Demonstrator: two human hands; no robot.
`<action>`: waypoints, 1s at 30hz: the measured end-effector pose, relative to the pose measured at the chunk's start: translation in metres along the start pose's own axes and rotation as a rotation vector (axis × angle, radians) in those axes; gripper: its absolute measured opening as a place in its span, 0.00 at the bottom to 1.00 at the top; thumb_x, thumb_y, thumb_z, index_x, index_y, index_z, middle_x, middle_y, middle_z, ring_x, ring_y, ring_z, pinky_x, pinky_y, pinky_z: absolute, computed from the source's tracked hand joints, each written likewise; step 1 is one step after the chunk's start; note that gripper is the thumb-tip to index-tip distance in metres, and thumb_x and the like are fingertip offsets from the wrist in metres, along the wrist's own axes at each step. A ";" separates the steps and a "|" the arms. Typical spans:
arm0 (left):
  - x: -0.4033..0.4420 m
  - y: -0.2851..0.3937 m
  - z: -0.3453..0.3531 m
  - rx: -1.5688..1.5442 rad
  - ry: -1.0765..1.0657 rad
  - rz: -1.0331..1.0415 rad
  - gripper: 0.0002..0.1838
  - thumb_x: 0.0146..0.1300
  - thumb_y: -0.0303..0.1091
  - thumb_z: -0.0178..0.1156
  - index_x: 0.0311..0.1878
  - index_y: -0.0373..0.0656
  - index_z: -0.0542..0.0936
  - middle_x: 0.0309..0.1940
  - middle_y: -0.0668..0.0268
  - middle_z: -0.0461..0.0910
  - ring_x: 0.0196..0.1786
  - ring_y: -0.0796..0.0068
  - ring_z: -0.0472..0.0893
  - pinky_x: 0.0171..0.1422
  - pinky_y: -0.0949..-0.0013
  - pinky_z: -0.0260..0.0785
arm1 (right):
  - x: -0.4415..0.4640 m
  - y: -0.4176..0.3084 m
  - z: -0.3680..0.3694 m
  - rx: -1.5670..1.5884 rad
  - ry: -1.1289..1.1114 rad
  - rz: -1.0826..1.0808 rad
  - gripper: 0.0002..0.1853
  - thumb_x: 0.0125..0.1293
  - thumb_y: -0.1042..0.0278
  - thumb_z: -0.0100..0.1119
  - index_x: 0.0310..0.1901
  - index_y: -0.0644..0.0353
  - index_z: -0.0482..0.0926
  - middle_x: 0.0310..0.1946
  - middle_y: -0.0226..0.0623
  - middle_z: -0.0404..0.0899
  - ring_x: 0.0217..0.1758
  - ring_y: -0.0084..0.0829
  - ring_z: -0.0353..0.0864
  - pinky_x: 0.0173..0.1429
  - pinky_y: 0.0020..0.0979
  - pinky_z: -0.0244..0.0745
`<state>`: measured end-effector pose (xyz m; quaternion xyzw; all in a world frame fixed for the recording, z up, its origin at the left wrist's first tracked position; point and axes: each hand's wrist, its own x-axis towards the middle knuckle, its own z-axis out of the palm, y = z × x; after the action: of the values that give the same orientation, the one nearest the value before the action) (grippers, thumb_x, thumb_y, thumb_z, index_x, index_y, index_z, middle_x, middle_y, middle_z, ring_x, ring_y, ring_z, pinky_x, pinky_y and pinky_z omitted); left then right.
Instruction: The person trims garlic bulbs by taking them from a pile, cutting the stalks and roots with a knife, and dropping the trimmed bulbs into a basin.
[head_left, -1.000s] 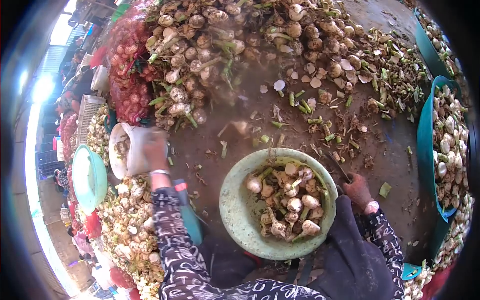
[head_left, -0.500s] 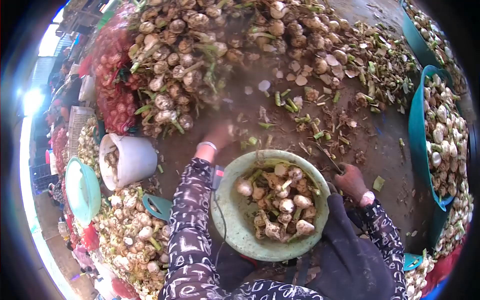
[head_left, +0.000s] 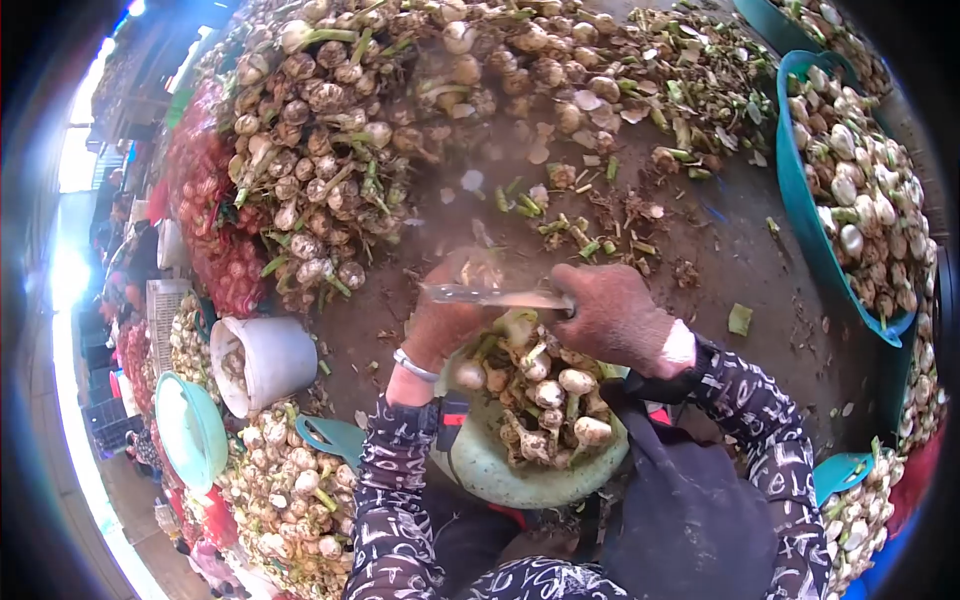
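Observation:
My right hand [head_left: 610,312] is closed around the handle of a knife [head_left: 490,297], its blade pointing left across the front of my left hand. My left hand [head_left: 445,318], with a bracelet at the wrist, is closed on a garlic bulb [head_left: 482,268] whose roots are blurred at the far side of the blade. Just below both hands, a pale green basin [head_left: 500,482] holds several garlic bulbs [head_left: 550,394] with short stems. My forearms hide part of its rim.
A heap of untrimmed garlic [head_left: 320,150] lies at the far left, with cut stems [head_left: 570,235] scattered over the floor. Teal tubs [head_left: 800,190] of garlic stand right. At left are a white bucket [head_left: 270,362], a turquoise basin [head_left: 192,430] and a red net sack [head_left: 215,245].
My left hand has come back from near the heap with a garlic bulb. My right hand has lifted the knife from the basin's right side to meet it above the basin.

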<state>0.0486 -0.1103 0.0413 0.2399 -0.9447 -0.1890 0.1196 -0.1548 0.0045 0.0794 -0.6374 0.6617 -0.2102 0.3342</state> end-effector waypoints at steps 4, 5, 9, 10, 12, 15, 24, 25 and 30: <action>0.007 0.028 -0.004 -0.284 0.054 -0.214 0.20 0.49 0.34 0.71 0.44 0.38 0.78 0.39 0.62 0.81 0.42 0.68 0.81 0.47 0.69 0.74 | -0.006 0.005 -0.001 -0.081 0.039 -0.056 0.15 0.56 0.55 0.58 0.37 0.58 0.75 0.27 0.46 0.79 0.34 0.47 0.81 0.39 0.45 0.74; 0.008 0.033 -0.004 -0.389 0.052 -0.272 0.19 0.50 0.33 0.70 0.44 0.38 0.78 0.39 0.63 0.82 0.41 0.70 0.81 0.46 0.70 0.74 | -0.009 0.007 -0.001 -0.082 0.064 -0.069 0.15 0.55 0.56 0.58 0.37 0.58 0.74 0.27 0.46 0.79 0.34 0.47 0.81 0.39 0.44 0.74; 0.009 0.049 0.005 -0.823 0.076 -0.363 0.17 0.51 0.29 0.69 0.45 0.39 0.78 0.39 0.64 0.82 0.40 0.77 0.80 0.45 0.72 0.74 | -0.019 0.018 0.007 -0.073 0.081 -0.075 0.19 0.49 0.57 0.65 0.39 0.57 0.74 0.28 0.45 0.78 0.33 0.48 0.79 0.36 0.44 0.74; 0.008 0.052 0.007 -0.823 0.076 -0.363 0.17 0.51 0.29 0.69 0.45 0.39 0.78 0.39 0.64 0.82 0.40 0.77 0.80 0.45 0.72 0.74 | -0.021 0.019 0.009 -0.072 0.081 -0.075 0.19 0.49 0.57 0.65 0.39 0.57 0.74 0.28 0.45 0.78 0.33 0.48 0.79 0.36 0.44 0.74; 0.008 0.056 0.011 -0.768 0.064 -0.369 0.18 0.51 0.26 0.68 0.46 0.38 0.77 0.39 0.65 0.82 0.41 0.79 0.80 0.46 0.73 0.74 | -0.026 0.024 0.010 -0.059 0.165 -0.127 0.18 0.49 0.57 0.65 0.38 0.58 0.73 0.29 0.44 0.78 0.34 0.46 0.79 0.36 0.43 0.74; -0.002 0.052 0.029 -0.807 0.147 -0.341 0.20 0.49 0.32 0.71 0.45 0.40 0.77 0.37 0.66 0.82 0.37 0.73 0.81 0.40 0.71 0.73 | -0.030 0.030 0.013 -0.105 0.153 -0.139 0.18 0.50 0.55 0.64 0.38 0.58 0.73 0.28 0.42 0.80 0.33 0.44 0.81 0.36 0.41 0.75; -0.003 0.108 0.006 -0.827 0.204 -0.377 0.17 0.49 0.32 0.70 0.42 0.39 0.78 0.31 0.69 0.80 0.35 0.80 0.78 0.40 0.74 0.72 | -0.030 0.134 0.011 -0.077 0.197 0.524 0.17 0.57 0.53 0.58 0.41 0.57 0.79 0.33 0.53 0.80 0.41 0.51 0.80 0.44 0.45 0.74; -0.004 0.103 0.008 -0.923 0.238 -0.470 0.17 0.49 0.32 0.70 0.42 0.39 0.77 0.32 0.69 0.80 0.35 0.81 0.78 0.41 0.74 0.72 | -0.034 0.134 0.008 -0.079 0.214 0.531 0.16 0.56 0.54 0.57 0.41 0.56 0.79 0.33 0.53 0.80 0.41 0.51 0.80 0.45 0.45 0.74; -0.011 0.074 0.050 -1.423 0.463 -0.696 0.15 0.59 0.40 0.63 0.42 0.39 0.78 0.32 0.66 0.78 0.33 0.75 0.78 0.41 0.70 0.75 | -0.051 0.108 0.026 0.100 0.257 0.452 0.15 0.54 0.56 0.57 0.40 0.56 0.80 0.33 0.54 0.80 0.41 0.53 0.79 0.46 0.45 0.74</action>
<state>0.0117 -0.0301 0.0252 0.4187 -0.4223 -0.7142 0.3693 -0.2145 0.0691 -0.0054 -0.4242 0.8132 -0.2417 0.3169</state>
